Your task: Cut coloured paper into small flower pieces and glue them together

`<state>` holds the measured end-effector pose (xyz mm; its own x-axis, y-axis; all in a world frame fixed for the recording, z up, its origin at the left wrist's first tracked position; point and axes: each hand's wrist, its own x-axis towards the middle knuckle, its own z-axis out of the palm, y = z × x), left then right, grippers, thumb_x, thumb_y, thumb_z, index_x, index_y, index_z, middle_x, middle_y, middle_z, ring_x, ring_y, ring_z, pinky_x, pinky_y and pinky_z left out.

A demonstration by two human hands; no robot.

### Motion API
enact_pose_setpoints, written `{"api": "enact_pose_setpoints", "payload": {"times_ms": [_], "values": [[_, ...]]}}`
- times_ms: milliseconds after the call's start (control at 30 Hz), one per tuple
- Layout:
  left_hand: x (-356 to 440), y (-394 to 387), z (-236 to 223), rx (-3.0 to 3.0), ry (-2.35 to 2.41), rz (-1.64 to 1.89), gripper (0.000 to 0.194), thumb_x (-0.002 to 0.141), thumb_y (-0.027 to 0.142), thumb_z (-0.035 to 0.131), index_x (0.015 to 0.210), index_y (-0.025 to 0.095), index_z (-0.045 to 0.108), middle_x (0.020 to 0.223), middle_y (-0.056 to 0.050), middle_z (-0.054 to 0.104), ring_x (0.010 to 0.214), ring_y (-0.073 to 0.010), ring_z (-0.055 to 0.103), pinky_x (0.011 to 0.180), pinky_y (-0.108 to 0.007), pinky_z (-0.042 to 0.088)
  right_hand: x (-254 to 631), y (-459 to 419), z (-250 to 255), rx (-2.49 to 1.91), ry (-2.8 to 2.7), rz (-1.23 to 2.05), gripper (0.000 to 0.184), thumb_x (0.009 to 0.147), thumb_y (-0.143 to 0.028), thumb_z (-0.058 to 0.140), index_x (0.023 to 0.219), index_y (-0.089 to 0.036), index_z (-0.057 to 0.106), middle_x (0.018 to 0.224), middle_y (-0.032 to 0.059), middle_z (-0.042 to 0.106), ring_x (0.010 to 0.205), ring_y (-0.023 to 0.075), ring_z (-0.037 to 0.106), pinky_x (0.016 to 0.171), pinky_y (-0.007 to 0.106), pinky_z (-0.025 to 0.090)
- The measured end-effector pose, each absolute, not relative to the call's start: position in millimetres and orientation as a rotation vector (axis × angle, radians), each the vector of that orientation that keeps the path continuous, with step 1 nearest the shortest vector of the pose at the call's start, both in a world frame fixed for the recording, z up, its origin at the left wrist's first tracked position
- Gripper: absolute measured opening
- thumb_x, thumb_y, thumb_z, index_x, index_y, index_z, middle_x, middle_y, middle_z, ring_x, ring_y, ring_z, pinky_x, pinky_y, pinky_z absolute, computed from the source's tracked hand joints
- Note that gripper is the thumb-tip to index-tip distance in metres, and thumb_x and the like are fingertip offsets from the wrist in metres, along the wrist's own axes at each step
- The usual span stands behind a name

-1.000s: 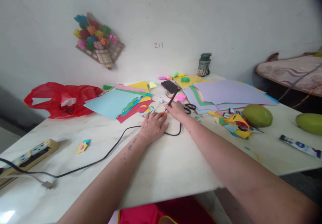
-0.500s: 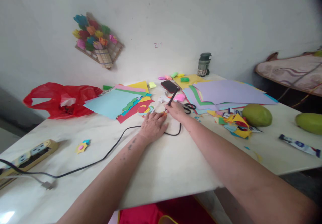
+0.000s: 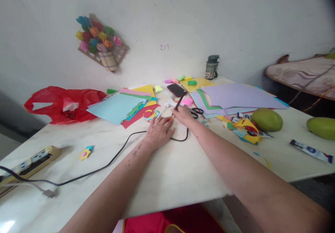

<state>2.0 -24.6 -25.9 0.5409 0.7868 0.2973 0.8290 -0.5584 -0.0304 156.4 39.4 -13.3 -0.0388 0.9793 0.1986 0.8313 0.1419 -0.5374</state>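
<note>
I see R hand (image 3: 184,114) closed round a black pen (image 3: 179,102), tip down by a small orange paper bit (image 3: 171,119). L hand (image 3: 159,130) lies flat, fingers spread, fingertips (image 3: 167,119) touching that bit on table (image 3: 183,170).

A room in a home, used for paper crafts: a white table (image 3: 170,177) strewn with coloured paper sheets (image 3: 235,96) and scissors (image 3: 196,112), a paper-flower decoration (image 3: 101,42) on the plain wall, a bed (image 3: 300,74) alongside.
</note>
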Motion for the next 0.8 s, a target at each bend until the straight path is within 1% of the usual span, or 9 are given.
{"api": "enact_pose_setpoints", "payload": {"times_ms": [800], "values": [[2.4, -24.7, -25.9, -2.597, -1.376, -0.371, 0.044, 0.092, 0.041, 0.036, 0.128, 0.023, 0.051, 0.134, -0.004, 0.052, 0.122, -0.0248, 0.043, 0.106, -0.046, 0.027, 156.6, 37.6, -10.6, -1.724, -1.890, 0.406, 0.027, 0.087, -0.032, 0.047, 0.100, -0.016, 0.064, 0.089, 0.0085, 0.071, 0.086, 0.0185, 0.065, 0.075, 0.025, 0.042]]}}
